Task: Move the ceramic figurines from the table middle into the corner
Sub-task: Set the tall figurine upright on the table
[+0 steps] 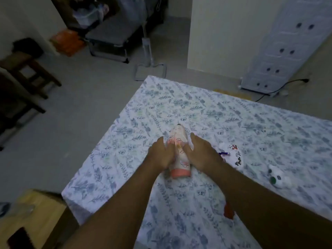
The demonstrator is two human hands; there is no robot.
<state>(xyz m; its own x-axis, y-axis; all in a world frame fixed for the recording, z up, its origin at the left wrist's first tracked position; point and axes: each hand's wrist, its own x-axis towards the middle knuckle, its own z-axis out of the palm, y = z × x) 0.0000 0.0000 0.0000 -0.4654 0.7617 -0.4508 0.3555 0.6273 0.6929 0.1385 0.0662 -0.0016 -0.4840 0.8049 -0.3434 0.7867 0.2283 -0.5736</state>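
A tall white ceramic figurine (179, 155) with pink flower marks and a pink base stands on the leaf-patterned tablecloth (233, 119). My left hand (160, 155) presses its left side and my right hand (201, 154) its right side, so both grip it. To the right sits a small white figurine (232, 154) with red and dark painted marks. Further right lies another white figurine (279, 177) with a green spot. A small red piece (228, 211) shows just below my right forearm, partly hidden.
The table's far-left corner (150, 78) lies ahead, with its left edge running down toward me. Beyond it are a grey floor, a metal stand (150, 69), a folding cot, dark wooden stools at left, and a pale drawer unit (280, 51) at back right.
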